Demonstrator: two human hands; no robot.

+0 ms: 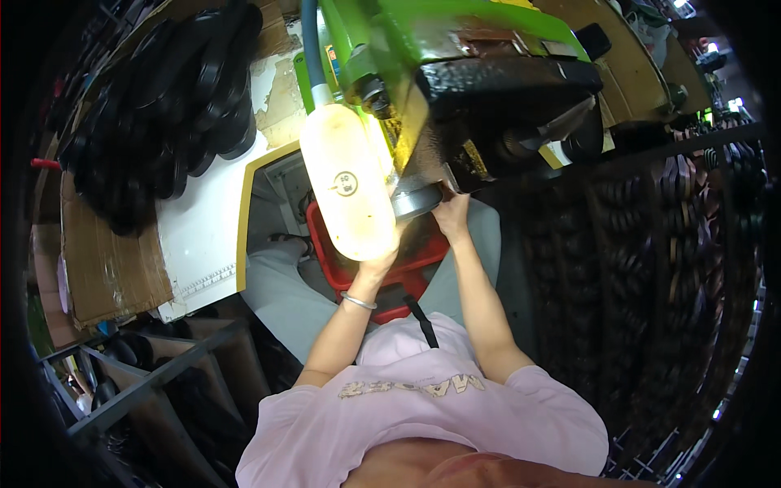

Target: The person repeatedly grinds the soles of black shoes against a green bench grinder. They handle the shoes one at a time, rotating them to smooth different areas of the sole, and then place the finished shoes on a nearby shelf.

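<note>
A dark, round-ended piece that looks like a shoe sole (pixel 417 201) is up against the underside of a green and black machine (pixel 504 89). My right hand (pixel 451 215) is closed on its right edge, thumb and fingers near the machine's working part. On the other side my left hand (pixel 389 252) reaches up toward the same piece. A bright, long oval lamp (pixel 346 179) covers most of that hand, so its fingers are hidden. A silver bracelet (pixel 359 301) circles my left wrist.
A red bin (pixel 325 259) stands between my knees, below the hands. Black soles or shoes (pixel 175 98) are heaped on the white table (pixel 199 236) and cardboard at left. Racks of dark shoe parts (pixel 626 268) fill the right side; a partitioned shelf (pixel 163 378) is at lower left.
</note>
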